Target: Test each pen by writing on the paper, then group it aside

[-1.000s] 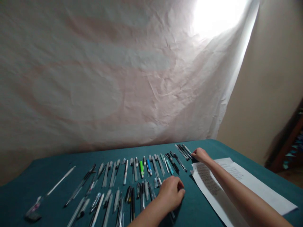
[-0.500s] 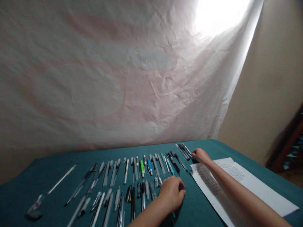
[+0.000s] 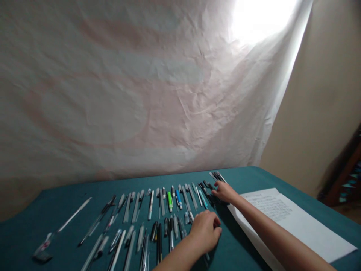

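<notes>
Many pens (image 3: pixel 158 214) lie in two rows on a table under a teal cloth (image 3: pixel 70 199). My left hand (image 3: pixel 205 230) rests on the cloth at the right end of the near row, fingers curled under, and what they hold, if anything, is hidden. My right hand (image 3: pixel 225 192) reaches over the right end of the far row, its fingers down on the dark pens (image 3: pixel 212 190) there. A green highlighter (image 3: pixel 170 200) and a blue pen (image 3: pixel 178 198) lie mid-row.
White sheets of paper (image 3: pixel 284 218) with writing lie to the right, under my right forearm. A long thin white stick (image 3: pixel 73 215) lies apart at the left. A creased pale sheet (image 3: pixel 126 86) hangs behind the table. Dark wooden furniture (image 3: pixel 345 173) stands at the far right.
My right hand has slid left, off the paper's corner and onto the dark pens at the far row's end. My left hand has stayed where it was.
</notes>
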Demonstrator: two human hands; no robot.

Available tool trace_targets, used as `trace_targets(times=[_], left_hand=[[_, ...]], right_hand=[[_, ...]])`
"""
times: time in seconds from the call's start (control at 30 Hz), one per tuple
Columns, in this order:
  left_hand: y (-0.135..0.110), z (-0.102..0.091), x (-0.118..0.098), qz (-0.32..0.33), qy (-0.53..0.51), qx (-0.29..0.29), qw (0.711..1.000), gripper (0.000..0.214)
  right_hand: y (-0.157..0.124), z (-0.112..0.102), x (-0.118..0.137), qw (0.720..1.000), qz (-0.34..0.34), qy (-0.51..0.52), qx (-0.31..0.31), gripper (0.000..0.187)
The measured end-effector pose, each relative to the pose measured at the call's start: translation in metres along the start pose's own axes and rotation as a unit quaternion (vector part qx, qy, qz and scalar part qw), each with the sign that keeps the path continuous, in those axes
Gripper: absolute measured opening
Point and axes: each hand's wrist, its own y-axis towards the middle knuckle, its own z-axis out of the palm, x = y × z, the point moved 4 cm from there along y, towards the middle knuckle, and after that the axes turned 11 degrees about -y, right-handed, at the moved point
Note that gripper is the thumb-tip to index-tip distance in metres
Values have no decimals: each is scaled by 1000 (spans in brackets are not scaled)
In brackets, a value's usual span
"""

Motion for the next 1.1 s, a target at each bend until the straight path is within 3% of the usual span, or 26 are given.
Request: trace_targets(times=[0.17,0.37,0.5,0.63,0.73,0.83,0.97,1.1], left_hand=[[0,0,0,1,4,0,1000,13],[-1,0,0,9,-19,-5,1000,12],[2,-4,2,-2,-103,-54,993,14],[9,-8,8,-43,-252,-127,958,32],[14,-7,6,-44,-363,-135,921,39],[17,-5,-1,-22,-431,-111,895,30],[15,-3,-5,-44,-429,-82,899,21],[13,0,-1,-65,-391,-69,916,21]], right_hand=[[-1,5,4,1000,18,-15,14,33],[-4,-1,7,999,23,9,37,7],[-8,-16,11,997,20,73,12,4],[-25,-35,24,986,-16,167,7,14],[-47,-42,39,963,-55,261,41,13],[-65,-43,52,913,-83,390,86,5],[-72,-45,55,886,-88,446,94,3],[-71,-61,45,871,-73,482,64,13]])
